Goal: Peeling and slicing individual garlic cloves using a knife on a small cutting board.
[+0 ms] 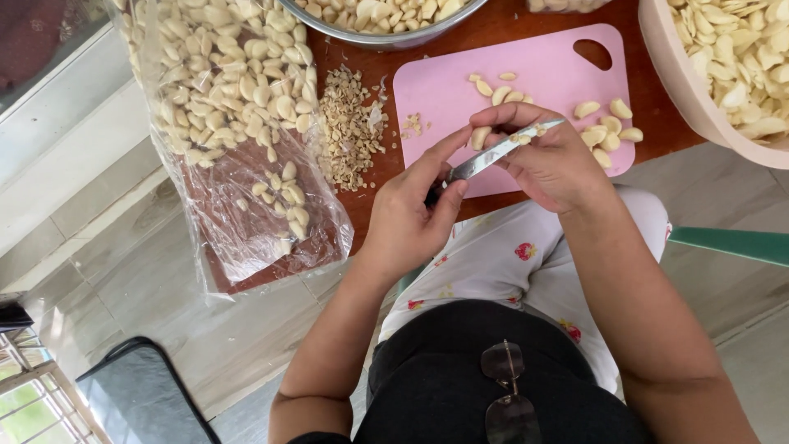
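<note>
Garlic work is going on just above the pink board's [460, 99] near edge. The left hand [407, 218] is closing its fingers around the knife [493, 154] handle, thumb pressing near the base of the blade. The right hand [551, 160] is pinching a clove [519, 139] between thumb and fingertips, right against the blade's far end, over the board's near edge.

The knife is lying with its long axis running from the left hand, near the board's lower left, up and to the right, tip pointing toward the loose cloves [608, 127] on the board's right side. The blade is looking thin and stiff; the handle is the safe place to hold it.

The clove is looking small, light and firm, probably a little slick once peeled, so a fingertip pinch at its sides is suiting it best. How its own long axis is lying is hard to tell, as fingers are covering most of it.

Left of the board, a heap of trimmings [349, 123] is sitting beside a clear bag [230, 99] of cloves. Beyond the board, a metal bowl [378, 20] is holding more, and a beige basin [723, 74] is standing to the board's right.
</note>
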